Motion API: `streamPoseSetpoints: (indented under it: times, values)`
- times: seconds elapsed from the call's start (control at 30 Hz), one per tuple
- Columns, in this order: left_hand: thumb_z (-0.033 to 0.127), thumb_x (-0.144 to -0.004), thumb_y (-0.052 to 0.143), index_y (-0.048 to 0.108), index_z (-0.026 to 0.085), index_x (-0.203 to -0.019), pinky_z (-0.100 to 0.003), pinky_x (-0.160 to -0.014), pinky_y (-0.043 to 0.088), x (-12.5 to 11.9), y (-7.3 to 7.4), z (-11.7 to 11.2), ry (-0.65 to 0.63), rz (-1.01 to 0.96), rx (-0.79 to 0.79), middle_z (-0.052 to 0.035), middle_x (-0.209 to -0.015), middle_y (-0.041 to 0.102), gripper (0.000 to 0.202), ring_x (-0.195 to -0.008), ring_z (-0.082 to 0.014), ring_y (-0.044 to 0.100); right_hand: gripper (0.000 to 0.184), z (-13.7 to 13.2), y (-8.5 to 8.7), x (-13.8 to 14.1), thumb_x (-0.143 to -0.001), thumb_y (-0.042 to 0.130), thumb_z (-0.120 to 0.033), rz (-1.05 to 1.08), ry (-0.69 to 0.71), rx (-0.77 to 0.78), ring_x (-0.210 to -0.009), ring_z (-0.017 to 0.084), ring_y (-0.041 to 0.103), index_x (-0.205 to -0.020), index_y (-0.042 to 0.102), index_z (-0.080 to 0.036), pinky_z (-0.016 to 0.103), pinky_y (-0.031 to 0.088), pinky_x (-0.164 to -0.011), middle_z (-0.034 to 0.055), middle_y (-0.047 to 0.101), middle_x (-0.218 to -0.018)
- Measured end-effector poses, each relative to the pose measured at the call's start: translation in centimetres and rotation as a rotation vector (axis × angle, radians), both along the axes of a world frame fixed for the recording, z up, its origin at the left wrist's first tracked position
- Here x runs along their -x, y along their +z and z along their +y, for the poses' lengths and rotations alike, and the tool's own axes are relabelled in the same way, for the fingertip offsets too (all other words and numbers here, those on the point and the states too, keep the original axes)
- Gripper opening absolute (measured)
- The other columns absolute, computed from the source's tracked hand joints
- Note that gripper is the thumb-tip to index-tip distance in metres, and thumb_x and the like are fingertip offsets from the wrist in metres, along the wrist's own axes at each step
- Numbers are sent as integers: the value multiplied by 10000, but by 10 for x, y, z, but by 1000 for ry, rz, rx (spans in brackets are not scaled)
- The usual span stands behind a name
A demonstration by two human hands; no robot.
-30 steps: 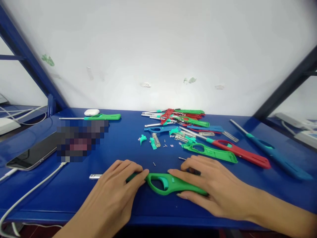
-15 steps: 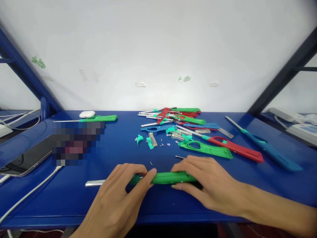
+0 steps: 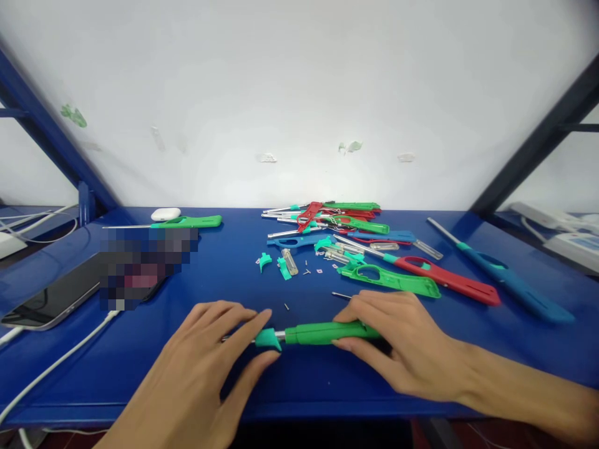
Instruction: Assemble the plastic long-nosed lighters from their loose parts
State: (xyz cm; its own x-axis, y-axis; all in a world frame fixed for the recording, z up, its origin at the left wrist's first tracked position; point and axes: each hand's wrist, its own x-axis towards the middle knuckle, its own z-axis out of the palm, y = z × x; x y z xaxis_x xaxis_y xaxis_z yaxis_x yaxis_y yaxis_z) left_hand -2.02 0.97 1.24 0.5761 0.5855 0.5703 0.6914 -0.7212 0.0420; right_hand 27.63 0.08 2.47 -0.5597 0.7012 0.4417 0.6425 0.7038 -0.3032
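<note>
A green long-nosed lighter (image 3: 318, 332) lies on its edge near the front of the blue table (image 3: 224, 280), its teal collar and metal tube pointing left. My right hand (image 3: 397, 340) grips the green handle at its right end, fingers curled around it. My left hand (image 3: 215, 355) rests over the metal tube, thumb and forefinger pinching near the teal collar.
A heap of green, red and blue lighter shells, metal tubes and small parts (image 3: 337, 240) lies behind the hands. A red lighter (image 3: 444, 280) and a blue one (image 3: 505, 277) lie to the right. A phone (image 3: 51, 299) with a white cable sits left, another green lighter (image 3: 187, 221) beyond it.
The green lighter was turned from flat onto its edge. My left hand slid left along the tube, baring the teal collar. My right hand stayed on the handle.
</note>
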Motion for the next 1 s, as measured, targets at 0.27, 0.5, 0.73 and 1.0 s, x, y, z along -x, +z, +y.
streamPoseSetpoints:
  times: [0.27, 0.5, 0.73, 1.0]
  values:
    - [166, -1084, 544, 658, 208, -1196, -352, -820, 518, -10, 4, 2, -159, -102, -1, -22, -980, 753, 166, -857, -187, 679, 135, 0, -1, 0, -1055, 602, -336, -7, 7, 42, -669, 121, 625, -998, 643, -221, 267, 401, -640, -39, 703, -823]
    - [81, -1065, 487, 675, 140, -1238, -335, -769, 578, -16, -3, -2, -154, -25, -162, -58, -975, 801, 263, -828, -192, 748, 123, -3, -2, 2, -1051, 597, -339, 2, 16, 60, -652, 118, 644, -1003, 636, -232, 276, 372, -607, -53, 715, -818]
    - [18, -1029, 509, 678, 115, -1220, -331, -826, 596, -20, -8, -1, -132, -23, -311, -66, -1004, 831, 273, -867, -190, 798, 102, -4, 1, 5, -1045, 612, -331, 33, -9, 95, -676, 126, 671, -1020, 647, -239, 289, 357, -621, -52, 743, -842]
    - [-3, -1000, 494, 674, 124, -1203, -316, -822, 598, -19, -1, -2, -185, -53, -279, -52, -1011, 832, 299, -854, -179, 792, 160, -8, -3, 9, -1070, 569, -339, 31, 26, 11, -649, 140, 695, -1058, 671, -217, 283, 388, -586, -13, 758, -816]
